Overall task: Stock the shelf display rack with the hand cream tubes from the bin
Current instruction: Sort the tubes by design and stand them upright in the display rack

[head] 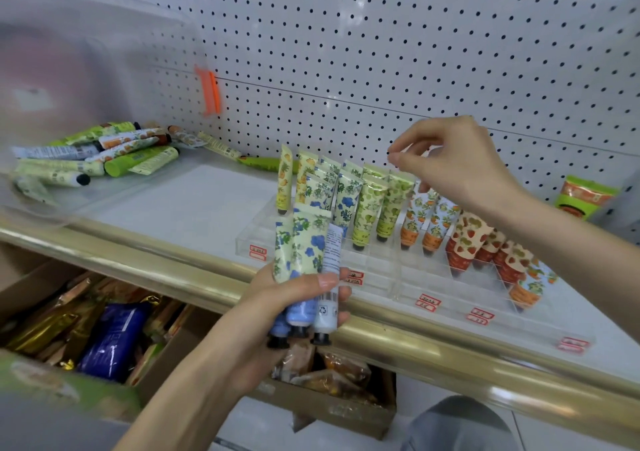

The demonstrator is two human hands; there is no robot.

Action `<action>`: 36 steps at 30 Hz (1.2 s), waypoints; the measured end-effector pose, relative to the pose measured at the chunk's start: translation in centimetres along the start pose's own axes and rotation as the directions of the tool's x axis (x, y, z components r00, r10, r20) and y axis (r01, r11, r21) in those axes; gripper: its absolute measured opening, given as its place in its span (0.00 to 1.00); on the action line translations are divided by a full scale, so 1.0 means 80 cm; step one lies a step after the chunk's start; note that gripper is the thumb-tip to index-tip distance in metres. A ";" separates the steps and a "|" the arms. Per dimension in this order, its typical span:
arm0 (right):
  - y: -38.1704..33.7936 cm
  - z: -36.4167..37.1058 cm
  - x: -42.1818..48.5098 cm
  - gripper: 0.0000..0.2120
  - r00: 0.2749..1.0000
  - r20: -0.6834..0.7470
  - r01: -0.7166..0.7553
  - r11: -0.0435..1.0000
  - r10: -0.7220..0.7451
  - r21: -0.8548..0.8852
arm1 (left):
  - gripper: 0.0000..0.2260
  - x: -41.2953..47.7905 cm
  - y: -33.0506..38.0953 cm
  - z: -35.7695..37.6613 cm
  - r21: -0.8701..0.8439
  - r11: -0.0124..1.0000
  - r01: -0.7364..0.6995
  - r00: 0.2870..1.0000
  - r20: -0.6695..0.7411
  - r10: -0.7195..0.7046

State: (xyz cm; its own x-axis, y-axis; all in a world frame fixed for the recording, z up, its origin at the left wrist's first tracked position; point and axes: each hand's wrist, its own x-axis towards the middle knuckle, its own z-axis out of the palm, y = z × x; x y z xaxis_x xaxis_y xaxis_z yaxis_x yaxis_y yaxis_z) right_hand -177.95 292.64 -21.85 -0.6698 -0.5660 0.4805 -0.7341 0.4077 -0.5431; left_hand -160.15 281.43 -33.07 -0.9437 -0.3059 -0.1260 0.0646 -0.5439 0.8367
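My left hand grips three blue-flowered hand cream tubes, caps down, in front of the shelf's edge. A clear acrylic display rack on the shelf holds rows of tubes: yellow, blue-flowered, green, orange and strawberry-patterned. My right hand hovers above the green and orange rows, its thumb and forefinger pinched together with nothing visible between them. A clear plastic bin at the left holds several loose tubes lying flat.
A white pegboard backs the shelf, with an orange clip on it. The shelf has a gold front rail. Cardboard boxes of packaged goods sit below. A green and orange packet stands at the far right.
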 end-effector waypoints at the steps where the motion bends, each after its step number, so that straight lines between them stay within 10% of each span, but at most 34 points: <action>1: -0.008 -0.006 -0.008 0.02 0.999 0.041 0.021 0.996 -0.024 0.085 | 0.16 -0.001 -0.003 0.002 0.043 0.999 -0.004 1.000 0.017 0.003; 6: -0.037 -0.005 -0.051 0.09 0.863 0.504 -0.095 0.977 -0.016 0.193 | 0.13 -0.004 -0.010 0.021 0.248 0.968 -0.038 0.997 0.079 0.020; 18: -0.009 -0.015 -0.065 0.08 0.637 0.765 -0.522 0.785 0.098 0.335 | 0.18 -0.023 -0.020 0.050 0.208 0.977 0.055 0.989 0.124 -0.082; 26: -0.007 -0.031 -0.051 0.09 0.721 0.685 -0.542 0.700 0.104 0.465 | 0.28 -0.015 -0.025 0.030 0.027 0.990 0.142 0.989 0.046 -0.143; 36: -0.008 -0.016 -0.015 0.05 0.961 0.214 -0.264 0.815 0.176 0.516 | 0.11 -0.026 -0.020 -0.010 0.073 0.997 0.028 0.995 -0.098 -0.021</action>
State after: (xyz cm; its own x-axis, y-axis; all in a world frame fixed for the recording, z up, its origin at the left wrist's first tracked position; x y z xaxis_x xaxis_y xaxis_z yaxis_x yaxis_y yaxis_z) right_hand -176.87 293.97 -21.20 -0.7488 -0.6256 0.2190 -0.3637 0.1115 -0.9248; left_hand -158.04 282.28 -34.57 -0.9086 -0.3692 -0.1951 0.0140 -0.4940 0.8693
